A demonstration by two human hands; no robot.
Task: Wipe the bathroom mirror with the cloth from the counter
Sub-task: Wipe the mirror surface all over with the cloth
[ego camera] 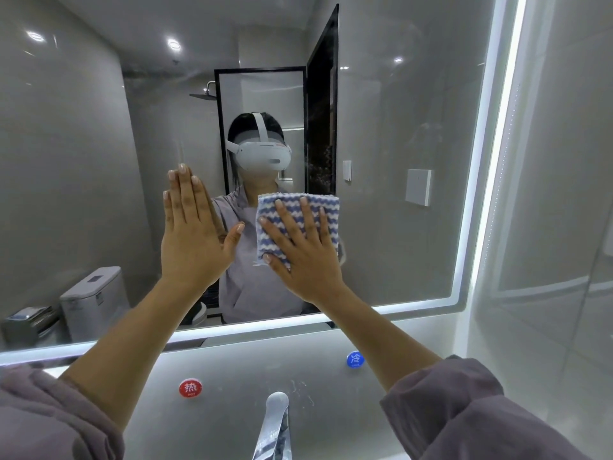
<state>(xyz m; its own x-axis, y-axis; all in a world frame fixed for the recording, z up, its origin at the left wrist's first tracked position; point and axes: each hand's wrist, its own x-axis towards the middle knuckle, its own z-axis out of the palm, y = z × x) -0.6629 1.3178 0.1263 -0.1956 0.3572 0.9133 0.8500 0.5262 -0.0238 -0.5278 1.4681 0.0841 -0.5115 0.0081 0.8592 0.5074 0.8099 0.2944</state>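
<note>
The bathroom mirror (398, 161) fills most of the view, framed by a lit white strip along its bottom and right edges. A blue-and-white wavy-striped cloth (318, 202) is pressed flat against the glass near the middle. My right hand (303, 250) lies spread over the cloth, palm on it, fingers apart, holding it to the mirror. My left hand (190, 234) is flat on the bare glass to the left of the cloth, fingers together and pointing up, with nothing in it.
Below the mirror a chrome tap (275, 423) juts toward me, with a red hot label (190, 388) and a blue cold label (355, 359) on the ledge behind it. A tiled wall (547, 227) stands close on the right. The mirror reflects a person, a toilet and a shower door.
</note>
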